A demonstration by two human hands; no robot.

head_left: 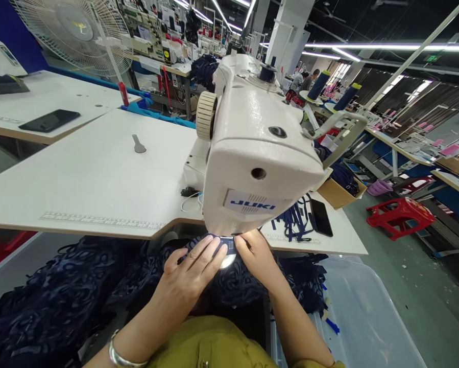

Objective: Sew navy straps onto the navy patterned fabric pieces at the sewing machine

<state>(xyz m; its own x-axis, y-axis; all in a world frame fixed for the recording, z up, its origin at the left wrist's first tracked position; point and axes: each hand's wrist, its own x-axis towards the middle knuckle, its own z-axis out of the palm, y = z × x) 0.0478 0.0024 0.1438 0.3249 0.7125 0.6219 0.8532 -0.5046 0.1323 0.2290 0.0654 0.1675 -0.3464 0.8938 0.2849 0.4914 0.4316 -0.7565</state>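
Note:
My left hand point(196, 267) lies flat with outstretched fingers on a piece of navy fabric point(226, 246) at the front of the sewing machine point(248, 153). On the other side, my right hand point(255, 254) has its fingers bent and closed on the right edge of that fabric, close under the machine head. The needle and presser foot are hidden behind the head. A round, bright metal surface point(228, 261) shows between the hands. Dark patterned navy cloth point(61, 301) hangs below the table and spreads to the left.
The white sewing table point(99, 163) carries a metal piece point(138, 144). Navy strips point(296, 220) and a phone point(321, 217) lie right of the machine; another phone point(50, 120) lies far left. A clear plastic bin point(363, 306) stands lower right, a red stool point(400, 217) beyond.

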